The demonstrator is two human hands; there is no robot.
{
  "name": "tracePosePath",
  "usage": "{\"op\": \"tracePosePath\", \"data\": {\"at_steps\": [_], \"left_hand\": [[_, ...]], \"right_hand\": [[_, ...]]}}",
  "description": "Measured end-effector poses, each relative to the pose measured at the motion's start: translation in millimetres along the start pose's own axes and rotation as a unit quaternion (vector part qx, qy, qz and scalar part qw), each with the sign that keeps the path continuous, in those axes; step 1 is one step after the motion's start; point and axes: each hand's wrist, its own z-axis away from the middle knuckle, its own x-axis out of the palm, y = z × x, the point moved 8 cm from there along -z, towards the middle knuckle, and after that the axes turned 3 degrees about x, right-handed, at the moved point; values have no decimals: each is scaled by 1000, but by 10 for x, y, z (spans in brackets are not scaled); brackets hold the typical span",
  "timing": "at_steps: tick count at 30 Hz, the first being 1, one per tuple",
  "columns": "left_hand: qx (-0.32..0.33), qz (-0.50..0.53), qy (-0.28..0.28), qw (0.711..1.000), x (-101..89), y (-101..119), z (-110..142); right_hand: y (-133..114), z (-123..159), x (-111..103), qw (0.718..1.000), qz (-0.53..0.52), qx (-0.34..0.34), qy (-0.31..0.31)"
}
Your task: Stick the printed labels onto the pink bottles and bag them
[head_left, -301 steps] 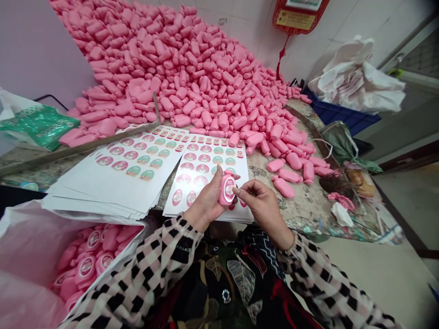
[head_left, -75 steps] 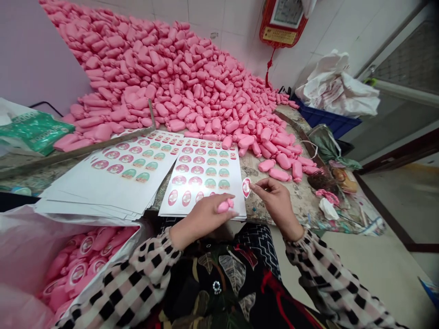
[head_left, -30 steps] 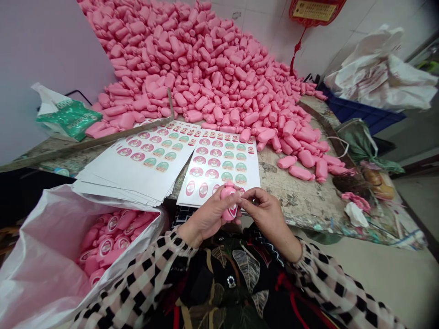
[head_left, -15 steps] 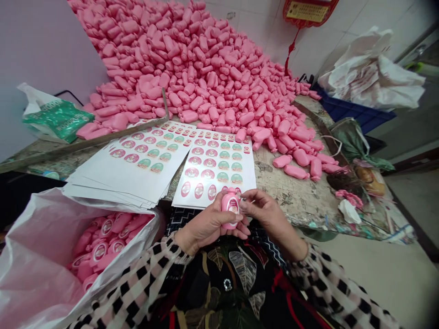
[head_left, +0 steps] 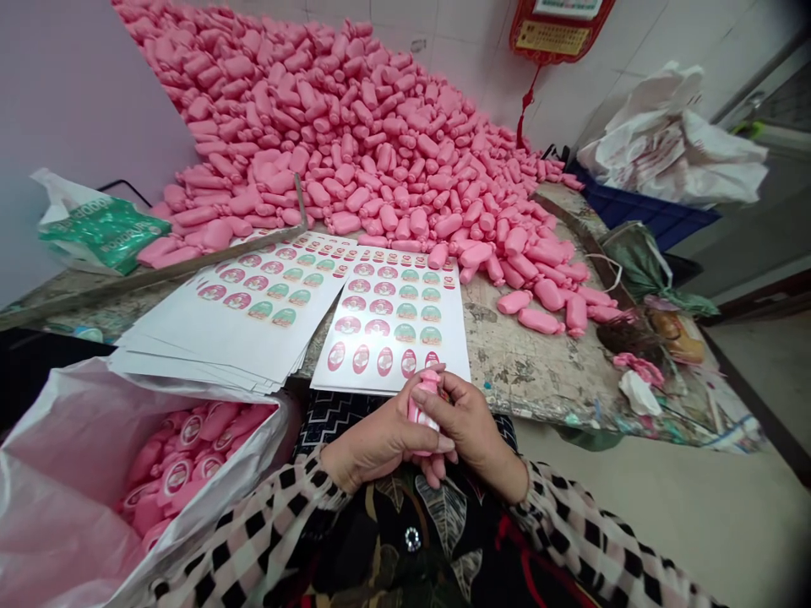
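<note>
both thumbs have just closed over the pink bottle (head_left: 429, 382); i see it cradled in my left hand (head_left: 378, 435), gripped by my right hand (head_left: 474, 428), just beside the sticker sheet (head_left: 391, 346).

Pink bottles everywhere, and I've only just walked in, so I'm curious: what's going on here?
A person holds one bottle in both hands, the left hand and the right hand around it, the fingers hiding much of its front. Just beyond the hands, sheets of stickers lie on the table, with a big pile of bottles behind. An open bag at the person's left holds more bottles, several showing oval labels.
</note>
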Motion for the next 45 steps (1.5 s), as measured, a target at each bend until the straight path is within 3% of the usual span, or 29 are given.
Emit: {"op": "tracePosePath", "data": {"at_steps": [8,14,33,37,40,45], "left_hand": [[2,-10,-6,1000,-18,-46,-9],[25,-3,-2,1000,-47,-47,12],[51,-5,6,999,-125,-21,61],[45,-14,14,999,-179,-13,104],[52,-33,44,997,-280,37,201],[67,-51,157,984,-608,167,570]], "right_hand": [[171,-43,36,991,-106,40,-74],[144,-34,113,986,-111,41,-117],[157,-30,161,983,-108,34,-144],[155,-45,143,988,-92,21,-125],[176,-43,111,992,-71,24,-104],[158,-38,15,997,-1,18,-72]]}}
